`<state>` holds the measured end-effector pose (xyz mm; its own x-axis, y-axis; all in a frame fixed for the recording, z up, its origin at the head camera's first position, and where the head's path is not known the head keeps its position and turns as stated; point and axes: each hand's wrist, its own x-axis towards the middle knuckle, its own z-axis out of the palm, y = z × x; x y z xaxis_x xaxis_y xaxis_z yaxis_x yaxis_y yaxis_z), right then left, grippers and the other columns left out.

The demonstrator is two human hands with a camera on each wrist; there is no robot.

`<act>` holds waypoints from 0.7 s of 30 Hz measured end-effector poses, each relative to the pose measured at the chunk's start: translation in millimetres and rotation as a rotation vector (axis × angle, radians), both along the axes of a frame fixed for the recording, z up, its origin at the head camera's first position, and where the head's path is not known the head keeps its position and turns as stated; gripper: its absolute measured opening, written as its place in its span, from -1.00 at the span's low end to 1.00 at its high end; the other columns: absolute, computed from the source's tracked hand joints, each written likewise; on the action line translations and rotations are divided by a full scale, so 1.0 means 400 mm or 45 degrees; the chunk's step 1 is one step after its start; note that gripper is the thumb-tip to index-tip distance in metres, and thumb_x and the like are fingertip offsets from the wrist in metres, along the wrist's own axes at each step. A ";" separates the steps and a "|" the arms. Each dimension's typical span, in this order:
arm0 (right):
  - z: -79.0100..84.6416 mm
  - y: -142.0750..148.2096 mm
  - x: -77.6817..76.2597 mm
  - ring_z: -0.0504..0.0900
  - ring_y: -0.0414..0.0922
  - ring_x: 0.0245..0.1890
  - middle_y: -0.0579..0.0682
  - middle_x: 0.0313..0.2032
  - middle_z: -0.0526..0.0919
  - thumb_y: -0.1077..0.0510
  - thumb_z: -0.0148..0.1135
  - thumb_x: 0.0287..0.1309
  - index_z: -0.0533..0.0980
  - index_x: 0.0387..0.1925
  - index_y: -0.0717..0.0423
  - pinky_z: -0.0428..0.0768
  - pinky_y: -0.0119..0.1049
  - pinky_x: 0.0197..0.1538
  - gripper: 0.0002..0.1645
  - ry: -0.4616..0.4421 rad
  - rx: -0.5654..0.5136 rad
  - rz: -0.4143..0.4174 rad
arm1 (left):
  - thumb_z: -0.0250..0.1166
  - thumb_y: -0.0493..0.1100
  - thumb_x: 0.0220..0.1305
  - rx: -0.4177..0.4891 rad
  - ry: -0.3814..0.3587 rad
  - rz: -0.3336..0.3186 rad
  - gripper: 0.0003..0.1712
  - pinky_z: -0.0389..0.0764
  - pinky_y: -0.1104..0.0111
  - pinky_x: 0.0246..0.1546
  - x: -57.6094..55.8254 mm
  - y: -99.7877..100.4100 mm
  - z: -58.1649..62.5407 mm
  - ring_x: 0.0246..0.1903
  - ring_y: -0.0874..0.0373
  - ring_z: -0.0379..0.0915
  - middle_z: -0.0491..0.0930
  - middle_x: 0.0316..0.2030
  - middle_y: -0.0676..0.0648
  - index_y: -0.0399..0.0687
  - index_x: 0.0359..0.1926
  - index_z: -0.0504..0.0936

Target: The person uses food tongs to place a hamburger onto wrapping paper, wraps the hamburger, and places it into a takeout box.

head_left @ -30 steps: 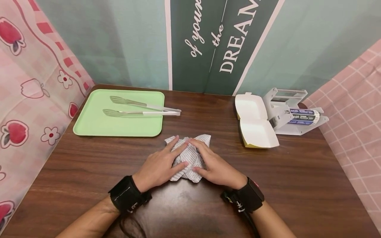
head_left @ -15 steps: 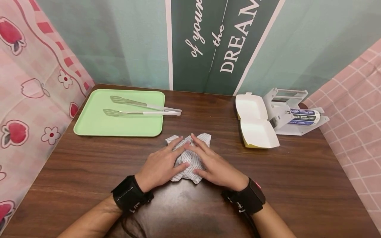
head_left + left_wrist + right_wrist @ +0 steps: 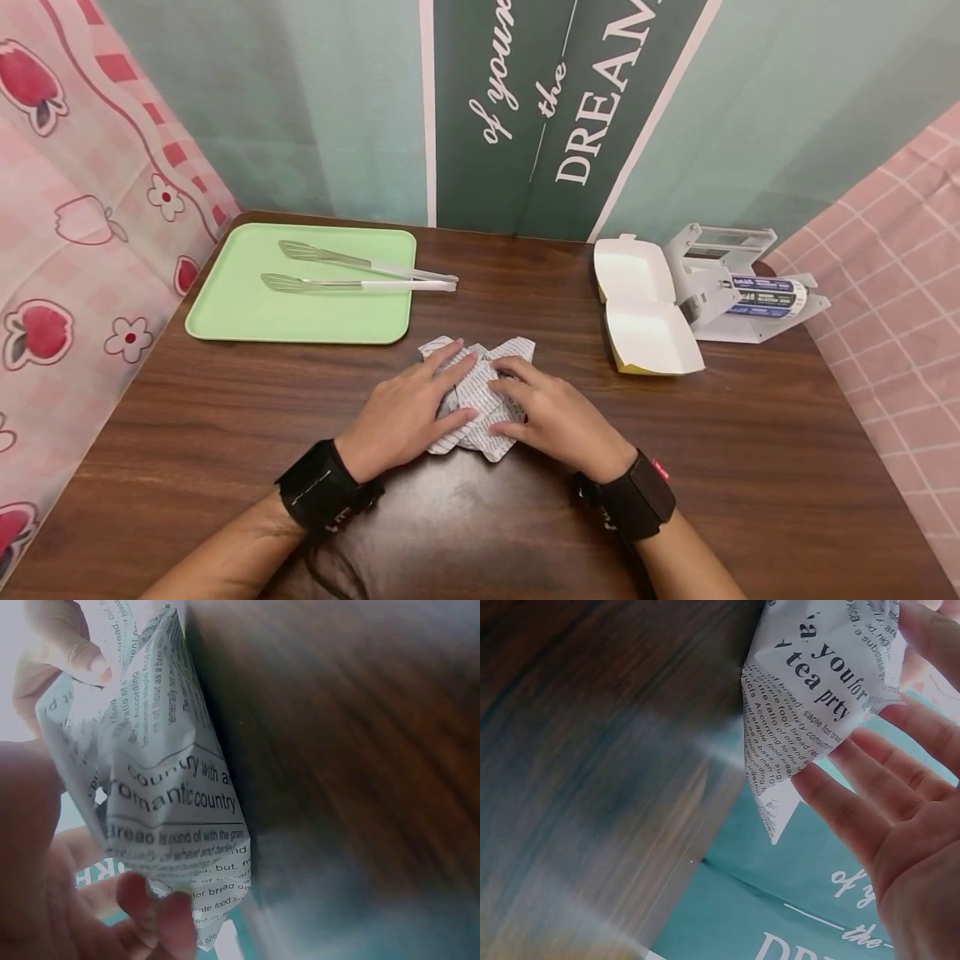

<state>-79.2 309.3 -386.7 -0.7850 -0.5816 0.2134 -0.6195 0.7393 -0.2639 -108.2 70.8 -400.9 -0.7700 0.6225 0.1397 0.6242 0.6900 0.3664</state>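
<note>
Between the two hands lies a folded sheet of printed newspaper-style wrapping paper (image 3: 480, 392), raised in the middle, with pointed corners sticking out. It stands up from the table in the left wrist view, its folds covered in text. My left hand (image 3: 401, 412) lies over its left side with fingers spread and nearly straight. On the right side, my right hand (image 3: 562, 417) touches the paper with loosely bent fingers. The right wrist view shows those fingertips along the edge of the wrapping paper (image 3: 810, 697). Whatever the paper wraps is hidden.
A green tray (image 3: 300, 321) holds tongs with white handles (image 3: 386, 286) at the back left. An opened white carton (image 3: 648, 325) stands right of the paper. Beside it is a white dispenser with a blue roll (image 3: 765, 296). Curtains hang behind and at both sides.
My right hand's fingers have drawn back from the top of the paper toward its right side and bent more, uncovering its middle. The left hand stays nearly in place.
</note>
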 end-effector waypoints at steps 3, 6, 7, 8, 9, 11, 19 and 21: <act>-0.003 0.001 -0.001 0.71 -0.11 0.03 0.08 0.19 0.60 -0.08 0.51 0.09 0.65 0.04 0.17 0.69 -0.27 0.02 -0.43 0.037 0.011 0.012 | 0.22 0.27 0.39 0.024 0.074 -0.044 -0.28 0.71 0.07 -0.10 -0.004 0.001 -0.002 0.33 -0.05 0.45 0.27 0.50 0.00 0.16 0.47 0.39; -0.005 0.002 -0.002 0.72 -0.12 0.02 0.07 0.17 0.62 -0.09 0.51 0.10 0.66 -0.03 0.16 0.70 -0.28 0.00 -0.49 0.064 0.020 0.023 | 0.22 0.26 0.40 0.010 0.158 -0.108 -0.35 0.62 0.13 0.04 -0.009 0.003 -0.005 0.28 0.00 0.42 0.33 0.47 0.02 0.15 0.40 0.48; -0.004 0.001 -0.003 0.72 -0.12 0.01 0.07 0.17 0.63 -0.09 0.51 0.09 0.66 -0.07 0.15 0.70 -0.28 -0.02 -0.51 0.070 0.016 0.025 | 0.22 0.25 0.40 0.009 0.187 -0.128 -0.36 0.58 0.13 0.07 -0.010 0.003 -0.006 0.27 0.01 0.42 0.35 0.45 0.02 0.13 0.38 0.50; -0.004 0.001 -0.004 0.73 -0.13 0.00 0.07 0.16 0.64 -0.09 0.51 0.09 0.66 -0.11 0.14 0.70 -0.28 -0.03 -0.54 0.072 0.014 0.026 | 0.22 0.24 0.40 0.012 0.213 -0.148 -0.38 0.54 0.13 0.10 -0.012 0.002 -0.007 0.26 0.02 0.42 0.38 0.44 0.03 0.12 0.37 0.52; -0.004 0.001 -0.005 0.73 -0.13 -0.02 0.06 0.16 0.64 -0.09 0.52 0.09 0.65 -0.14 0.12 0.70 -0.29 -0.04 -0.56 0.072 0.010 0.026 | 0.22 0.23 0.41 0.013 0.227 -0.165 -0.39 0.50 0.12 0.11 -0.012 0.002 -0.008 0.26 0.04 0.41 0.40 0.42 0.03 0.11 0.36 0.52; -0.004 0.001 -0.006 0.74 -0.14 -0.03 0.06 0.16 0.65 -0.08 0.51 0.10 0.66 -0.18 0.11 0.71 -0.29 -0.05 -0.60 0.064 -0.003 0.025 | 0.22 0.20 0.42 0.022 0.228 -0.186 -0.40 0.46 0.10 0.14 -0.013 0.000 -0.009 0.32 0.07 0.40 0.43 0.40 0.02 0.11 0.38 0.50; 0.012 0.005 -0.004 0.63 -0.09 0.15 0.05 0.11 0.67 -0.03 0.39 0.26 0.72 -0.05 0.16 0.64 -0.20 0.16 -0.62 0.047 0.053 0.024 | 0.15 0.15 0.48 -0.007 0.182 -0.211 -0.45 0.43 0.03 0.26 -0.013 0.000 -0.010 0.39 0.03 0.36 0.47 0.38 -0.02 0.15 0.39 0.48; 0.020 0.007 0.000 0.61 -0.07 0.17 0.03 0.12 0.67 -0.02 0.37 0.28 0.72 -0.01 0.14 0.60 -0.15 0.22 -0.63 0.034 0.098 0.022 | 0.15 0.16 0.49 -0.027 0.191 -0.217 -0.47 0.43 0.03 0.26 -0.012 0.000 -0.009 0.40 0.01 0.35 0.46 0.39 -0.03 0.15 0.37 0.52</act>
